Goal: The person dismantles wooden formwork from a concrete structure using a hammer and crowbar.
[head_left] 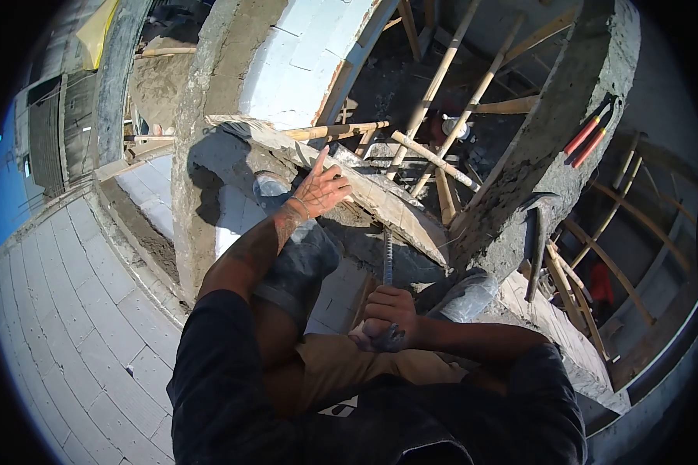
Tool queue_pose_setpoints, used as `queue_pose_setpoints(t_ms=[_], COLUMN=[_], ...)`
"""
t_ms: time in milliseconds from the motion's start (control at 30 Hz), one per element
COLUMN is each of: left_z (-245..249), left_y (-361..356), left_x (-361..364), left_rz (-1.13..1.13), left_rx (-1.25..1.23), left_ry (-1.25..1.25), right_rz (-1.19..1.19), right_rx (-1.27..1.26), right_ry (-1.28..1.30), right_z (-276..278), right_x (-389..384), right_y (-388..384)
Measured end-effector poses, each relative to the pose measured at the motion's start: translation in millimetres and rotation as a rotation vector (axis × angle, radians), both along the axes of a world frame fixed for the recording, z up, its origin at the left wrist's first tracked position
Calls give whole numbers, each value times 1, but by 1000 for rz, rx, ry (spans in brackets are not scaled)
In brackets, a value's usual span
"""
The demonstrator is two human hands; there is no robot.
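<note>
My left hand (322,188) rests at the near side of a rough wooden board (388,203), its index finger stretched out and the other fingers partly bent. Nothing shows in it. Low in the middle, my right hand (388,314) is closed around a ribbed metal bar (388,260), which rises from the fist toward the board's underside. The board slopes down to the right between two concrete beams.
Red-handled pliers (585,142) and a hammer (540,236) lie on the right concrete beam (512,186). Bamboo poles (442,85) cross the deep space beyond the board. A block wall (85,325) stands at the left. Below my hands are my legs.
</note>
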State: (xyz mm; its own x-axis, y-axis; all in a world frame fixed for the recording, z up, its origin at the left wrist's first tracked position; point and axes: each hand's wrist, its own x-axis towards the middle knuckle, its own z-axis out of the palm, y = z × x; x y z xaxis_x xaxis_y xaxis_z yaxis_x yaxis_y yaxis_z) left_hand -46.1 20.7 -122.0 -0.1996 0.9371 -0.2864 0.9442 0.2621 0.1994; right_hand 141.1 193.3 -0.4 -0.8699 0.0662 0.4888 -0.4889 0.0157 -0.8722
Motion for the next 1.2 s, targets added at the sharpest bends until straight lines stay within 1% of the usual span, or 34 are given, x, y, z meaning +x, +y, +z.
queue_pose_setpoints(t_ms=[100, 167, 233, 300, 333, 367, 400, 433, 467, 500, 567, 600, 633, 700, 767, 800, 833, 900, 933, 967, 1033, 1067, 1133, 1167, 1200], left_z=[0, -4, -5, -6, -5, -15, -29, -37, -2, -8, -35, -49, -53, -57, -25, -16, -22, -33, -25, -21, -22, -20, -17, -19, -23], left_y=[0, -1, -1, -1, 1, -4, -13, -18, 12, 10, 5, 3, 1, -7, 11, 12, 4, -13, -6, -5, -6, -5, -2, -3, -3], left_x=[-1, 1, 5, 2, 2, 1, 0, -1, -1, 0, -5, -10, -4, -5, -9, -8, 0, -5, -2, 2, 2, 2, 2, 7, 5], left_rz=[0, -11, -1, 20, 42, 39, 109, 182, 124, 128, 226, 225, 527, 824, 94, 67, 138, 40, 62, 135, 131, 126, 159, 157, 179], left_rx=[-8, 19, 19, 18, 53, 52, 73, 97, -104, -100, -37, -24, 125, 288, -59, -71, -39, 89, -114, -66, -70, -71, -145, -146, -143], left_ry=[5, 25, 16, 2, -13, -22, -82, -137, -80, -80, -164, -158, -673, -1165, -31, -18, -6, -26, -36, -80, -79, -82, -114, -124, -93], right_rz=[-6, 5, 21, -64, -16, 1, -19, -123, -245, -309, -293, -284, -264, -294, -276, -212, -157, -184, -20, -74, 22, 17, 41, 36, -21], right_rx=[18, 92, 88, 110, 0, -41, -12, 187, 35, -162, -115, -89, -66, -81, -74, -123, -51, -35, -120, 26, 116, 116, -166, 3, 80], right_ry=[-21, -77, -58, -55, -274, -323, -372, -336, -575, -781, -790, -687, -604, -611, -645, -689, -601, -260, -277, -44, -81, -85, -611, -623, -575], right_z=[-22, -42, -57, -60, -60, -57, -57, -59, -58, -60, -76, -82, -80, -78, -73, -63, -53, -50, -64, -67, -85, -94, -115, -114, -120], right_x=[-2, -2, -8, -20, -25, -35, -43, -57, -81, -106, -119, -121, -118, -124, -119, -109, -96, -60, -35, -26, -11, -11, -21, -34, -42], right_y=[-1, -3, -3, -6, -4, 4, 9, 18, 32, 49, 57, 57, 56, 52, 46, 42, 31, -1, -15, -24, -27, -25, -14, -6, -9])
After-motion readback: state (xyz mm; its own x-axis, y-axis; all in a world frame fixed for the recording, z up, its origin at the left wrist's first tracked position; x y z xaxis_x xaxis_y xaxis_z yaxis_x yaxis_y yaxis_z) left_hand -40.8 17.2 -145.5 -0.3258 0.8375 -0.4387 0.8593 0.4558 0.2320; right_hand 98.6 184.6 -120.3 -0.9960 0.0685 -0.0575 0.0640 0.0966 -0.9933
